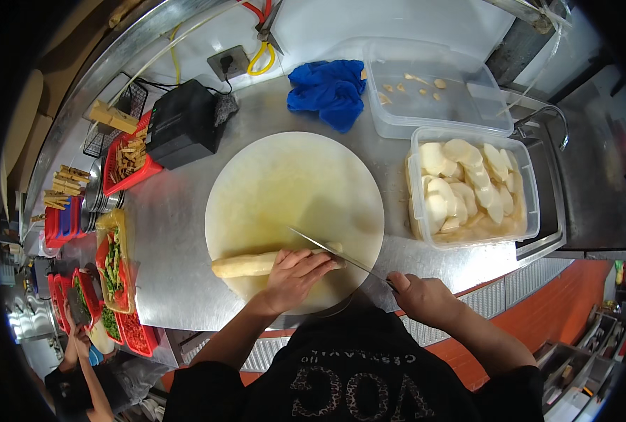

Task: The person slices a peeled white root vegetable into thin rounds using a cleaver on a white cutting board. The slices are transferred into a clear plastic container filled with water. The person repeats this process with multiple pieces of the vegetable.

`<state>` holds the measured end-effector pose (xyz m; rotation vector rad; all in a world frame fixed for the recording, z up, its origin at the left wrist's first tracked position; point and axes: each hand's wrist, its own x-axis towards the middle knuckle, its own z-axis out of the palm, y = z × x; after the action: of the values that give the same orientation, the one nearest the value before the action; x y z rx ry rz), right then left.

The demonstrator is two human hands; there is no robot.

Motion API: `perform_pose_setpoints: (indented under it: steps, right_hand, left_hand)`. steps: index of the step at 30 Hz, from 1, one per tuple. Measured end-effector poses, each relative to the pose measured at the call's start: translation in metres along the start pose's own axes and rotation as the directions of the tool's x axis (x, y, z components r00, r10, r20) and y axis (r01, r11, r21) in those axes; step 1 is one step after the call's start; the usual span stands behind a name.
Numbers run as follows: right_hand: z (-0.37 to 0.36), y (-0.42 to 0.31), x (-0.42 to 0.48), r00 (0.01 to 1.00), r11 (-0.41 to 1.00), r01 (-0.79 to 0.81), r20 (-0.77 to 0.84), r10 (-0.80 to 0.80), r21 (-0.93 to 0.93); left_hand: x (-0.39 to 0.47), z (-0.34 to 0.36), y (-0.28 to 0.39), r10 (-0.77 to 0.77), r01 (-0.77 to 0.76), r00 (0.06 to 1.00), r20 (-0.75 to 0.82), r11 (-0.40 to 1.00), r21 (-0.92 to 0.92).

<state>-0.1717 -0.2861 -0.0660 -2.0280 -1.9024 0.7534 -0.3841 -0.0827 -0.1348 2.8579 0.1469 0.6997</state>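
Observation:
On a round white cutting board [292, 184] lies a long, pale peeled root or stem vegetable [239, 264]. My left hand [298, 277] presses on it near its right end, fingers curled over the top. A long-bladed kitchen knife [355, 261] is in my right hand [424, 298], its blade slanting up and left across the vegetable, right beside my left fingertips. A cut pale piece [336, 247] shows behind the blade. Right of the board, a clear plastic tub [530, 195] holds many pale oval slices [471, 158] in cloudy liquid.
Behind that tub stands a clear plastic container [439, 118] with small scraps. A blue cloth [329, 92] lies behind the board. A black device [184, 124] and a red basket of clothespins [131, 179] are at left. Another person's hands [78, 337] are at lower left. A sink [550, 174] is at right.

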Motion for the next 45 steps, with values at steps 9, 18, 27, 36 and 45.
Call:
perform_pose_setpoints:
  steps: [9,18,27,36,45]
  right_hand:
    - [-0.048,-0.037,-0.026,0.998,0.990,-0.013,0.065,0.023,-0.142]
    - [-0.003,-0.020,-0.008,0.989,0.994,-0.073,0.121,0.082,-0.078]
    - [-0.026,-0.024,0.003,0.998,0.988,-0.023,0.059,0.032,-0.151]
    - [-0.057,-0.040,-0.013,0.995,0.989,0.027,0.100,-0.013,-0.143]
    - [-0.001,-0.001,0.024,0.995,1.000,-0.018,0.101,0.018,0.001]
  left_hand:
    - [-0.006,-0.002,-0.005,-0.012,0.012,1.000,-0.008,0.998,-0.065]
    - [-0.006,0.002,0.001,-0.028,0.024,0.998,-0.051,0.997,-0.078]
    - [-0.006,-0.010,-0.015,-0.077,0.078,0.996,-0.040,0.996,0.030]
    - [-0.008,-0.015,-0.014,-0.076,0.076,0.997,0.020,0.997,0.022]
    - [-0.007,-0.015,-0.013,-0.056,0.056,0.998,0.031,0.998,0.003]
